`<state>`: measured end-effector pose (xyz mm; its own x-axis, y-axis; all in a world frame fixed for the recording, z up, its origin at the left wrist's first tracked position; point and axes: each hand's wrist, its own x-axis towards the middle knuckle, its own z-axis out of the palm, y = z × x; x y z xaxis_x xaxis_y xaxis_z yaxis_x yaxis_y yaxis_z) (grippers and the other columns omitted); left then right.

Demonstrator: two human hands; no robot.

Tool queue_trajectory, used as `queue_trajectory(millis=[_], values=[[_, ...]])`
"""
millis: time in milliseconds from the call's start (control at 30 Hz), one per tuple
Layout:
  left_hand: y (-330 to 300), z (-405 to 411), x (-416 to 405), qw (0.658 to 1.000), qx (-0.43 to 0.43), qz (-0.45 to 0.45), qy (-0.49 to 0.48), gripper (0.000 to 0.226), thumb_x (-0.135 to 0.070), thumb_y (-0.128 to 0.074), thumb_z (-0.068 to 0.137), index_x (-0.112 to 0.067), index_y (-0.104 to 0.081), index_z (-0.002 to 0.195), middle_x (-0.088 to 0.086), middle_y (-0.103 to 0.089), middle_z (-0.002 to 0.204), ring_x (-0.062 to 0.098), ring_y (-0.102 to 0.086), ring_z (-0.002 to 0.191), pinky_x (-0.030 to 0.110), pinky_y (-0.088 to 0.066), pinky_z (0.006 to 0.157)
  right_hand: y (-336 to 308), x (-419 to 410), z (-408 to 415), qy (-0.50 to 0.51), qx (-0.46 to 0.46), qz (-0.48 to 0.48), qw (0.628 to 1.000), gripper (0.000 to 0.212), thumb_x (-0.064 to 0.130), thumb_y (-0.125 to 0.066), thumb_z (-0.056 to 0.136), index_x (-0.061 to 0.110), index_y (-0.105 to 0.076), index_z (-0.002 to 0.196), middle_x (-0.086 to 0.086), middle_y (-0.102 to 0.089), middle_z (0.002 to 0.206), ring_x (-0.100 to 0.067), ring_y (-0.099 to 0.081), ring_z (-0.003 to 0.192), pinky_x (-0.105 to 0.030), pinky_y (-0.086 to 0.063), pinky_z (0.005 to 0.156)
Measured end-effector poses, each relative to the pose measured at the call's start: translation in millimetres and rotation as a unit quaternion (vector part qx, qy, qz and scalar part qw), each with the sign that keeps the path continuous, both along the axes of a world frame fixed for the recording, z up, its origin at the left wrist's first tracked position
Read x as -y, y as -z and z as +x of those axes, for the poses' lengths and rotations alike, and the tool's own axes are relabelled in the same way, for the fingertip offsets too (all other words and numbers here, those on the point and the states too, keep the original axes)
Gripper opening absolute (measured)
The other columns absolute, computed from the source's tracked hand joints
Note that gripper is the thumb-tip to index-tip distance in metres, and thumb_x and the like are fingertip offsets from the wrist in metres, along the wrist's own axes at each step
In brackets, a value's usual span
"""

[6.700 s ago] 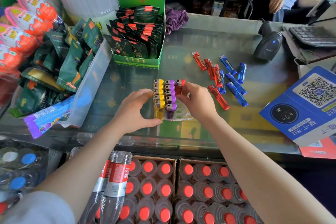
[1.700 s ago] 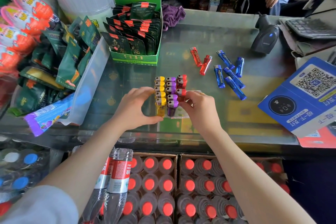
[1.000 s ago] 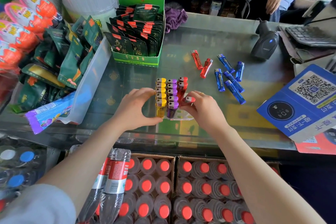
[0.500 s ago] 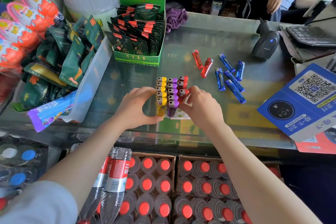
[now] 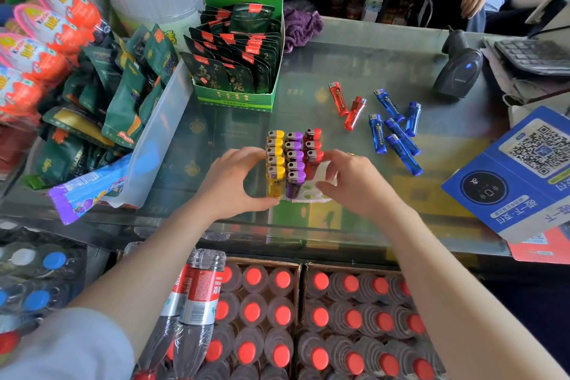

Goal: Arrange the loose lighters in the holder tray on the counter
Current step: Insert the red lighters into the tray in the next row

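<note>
In the middle of the frame we see the white holder tray (image 5: 311,193) standing on the glass desk (image 5: 354,71). It carries three rows of upright lighters: a yellow row (image 5: 275,160) on the left, a purple row (image 5: 294,160) in the middle, and a shorter red row (image 5: 313,148) on the right. The slots of the tray nearest to the lower edge of the frame, under the red row, are free.

The left hand (image 5: 229,183) holds the tray from its left side; its fingers (image 5: 246,154) are curled against the yellow row and the thumb lies at the near left corner of the tray. The right hand (image 5: 354,182) is at the right side of the tray, with curled fingers (image 5: 334,156) touching the nearest red lighter (image 5: 314,160). We cannot tell if these fingers pinch this lighter or only rest on it.

To the upper right of the tray, well apart from it, the loose lighters lie flat on the desk: two red ones (image 5: 347,108) and, just right of them, five blue ones (image 5: 394,129).

Further in the upper right stands a black barcode scanner (image 5: 456,71). A blue QR-code sign (image 5: 518,170) is at the right edge. A green display box (image 5: 237,71) with dark packets stands above the tray. Boxes of bottles with red caps (image 5: 308,318) fill the lower part of the frame.
</note>
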<state>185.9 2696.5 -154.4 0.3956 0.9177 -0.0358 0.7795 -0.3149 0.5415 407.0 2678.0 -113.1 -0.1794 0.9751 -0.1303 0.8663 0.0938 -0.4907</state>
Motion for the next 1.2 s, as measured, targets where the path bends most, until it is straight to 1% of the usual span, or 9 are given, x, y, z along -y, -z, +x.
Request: queue_trajectory(millis=[67, 133, 267, 367, 533, 667, 867, 1067, 1200], values=[[0, -1, 0, 1.0, 0.001, 0.002, 0.0, 0.076, -0.065, -0.06, 0.06, -0.029, -0.045, 0.125, -0.011, -0.045, 0.133, 0.015, -0.038, 0.117, 0.04, -0.035, 0.095, -3, -10, 15, 0.036, -0.051, -0.005, 0.998, 0.029, 0.008, -0.051, 0.083, 0.01, -0.061, 0.109, -0.004, -0.067, 0.093, -0.015, -0.055, 0.078, -0.024, -0.044, 0.077], [0, -2, 0, 1.0, 0.0, 0.001, -0.002, 0.079, -0.068, -0.054, 0.057, -0.029, -0.044, 0.125, -0.011, -0.044, 0.133, 0.014, -0.037, 0.117, 0.04, -0.035, 0.096, 1, -24, 22, 0.152, -0.106, 0.033, 0.982, 0.026, 0.009, -0.046, 0.085, 0.009, -0.063, 0.104, -0.007, -0.067, 0.101, -0.019, -0.057, 0.084, -0.023, -0.039, 0.074], [3, -3, -1, 1.0, 0.016, 0.009, 0.001, 0.077, -0.066, -0.058, 0.057, -0.03, -0.046, 0.124, -0.013, -0.04, 0.131, 0.009, -0.037, 0.117, 0.04, -0.034, 0.098, 15, -58, 18, 0.281, -0.079, 0.094, 0.952, 0.026, 0.015, -0.04, 0.091, 0.008, -0.05, 0.114, -0.015, -0.048, 0.122, -0.035, -0.052, 0.097, -0.031, -0.032, 0.07], [6, -4, -2, 1.0, 0.017, 0.013, -0.004, 0.076, -0.067, -0.057, 0.056, -0.032, -0.046, 0.123, -0.014, -0.043, 0.127, 0.005, -0.037, 0.11, 0.038, -0.035, 0.095, 22, -75, 15, 0.272, -0.045, 0.101, 0.956, 0.027, 0.017, -0.04, 0.091, 0.014, -0.049, 0.117, -0.013, -0.042, 0.128, -0.035, -0.054, 0.098, -0.034, -0.037, 0.069], [7, -3, -2, 0.999, 0.03, 0.018, -0.006, 0.075, -0.065, -0.06, 0.056, -0.032, -0.046, 0.121, -0.015, -0.045, 0.124, 0.003, -0.036, 0.105, 0.039, -0.037, 0.093, 30, -87, 12, 0.238, 0.033, 0.098, 0.966, 0.031, 0.022, -0.045, 0.091, 0.009, -0.053, 0.117, -0.017, -0.043, 0.128, -0.037, -0.045, 0.112, -0.042, -0.042, 0.086], [5, -3, -1, 1.0, 0.029, 0.007, -0.004, 0.075, -0.065, -0.058, 0.056, -0.033, -0.045, 0.123, -0.015, -0.044, 0.126, 0.006, -0.038, 0.111, 0.039, -0.037, 0.095, 31, -87, 16, 0.238, 0.095, 0.116, 0.959, 0.023, 0.011, -0.047, 0.089, 0.003, -0.05, 0.109, -0.021, -0.05, 0.109, -0.038, -0.048, 0.102, -0.04, -0.038, 0.069], [5, -3, -2, 1.0, 0.018, 0.004, -0.005, 0.079, -0.067, -0.057, 0.056, -0.031, -0.043, 0.126, -0.013, -0.043, 0.128, 0.009, -0.039, 0.114, 0.041, -0.037, 0.097, 24, -85, 16, 0.215, 0.14, 0.115, 0.96, 0.027, -0.011, -0.033, 0.084, -0.003, -0.047, 0.106, -0.025, -0.053, 0.11, -0.04, -0.047, 0.105, -0.041, -0.036, 0.07], [2, -3, -1, 1.0, 0.011, 0.001, -0.001, 0.082, -0.068, -0.055, 0.056, -0.031, -0.041, 0.128, -0.011, -0.042, 0.131, 0.01, -0.037, 0.117, 0.041, -0.035, 0.099, 21, -56, 19, 0.212, 0.137, 0.09, 0.963, 0.029, -0.01, -0.035, 0.084, -0.002, -0.041, 0.111, -0.026, -0.054, 0.111, -0.041, -0.053, 0.1, -0.038, -0.034, 0.067], [1, -2, 0, 1.0, 0.004, -0.001, -0.001, 0.086, -0.071, -0.052, 0.055, -0.029, -0.041, 0.129, -0.01, -0.041, 0.133, 0.011, -0.036, 0.119, 0.042, -0.034, 0.1, 20, -27, 22, 0.235, -0.003, 0.052, 0.971, 0.017, 0.008, -0.036, 0.092, -0.005, -0.044, 0.1, -0.026, -0.058, 0.098, -0.042, -0.054, 0.091, -0.035, -0.032, 0.064]])
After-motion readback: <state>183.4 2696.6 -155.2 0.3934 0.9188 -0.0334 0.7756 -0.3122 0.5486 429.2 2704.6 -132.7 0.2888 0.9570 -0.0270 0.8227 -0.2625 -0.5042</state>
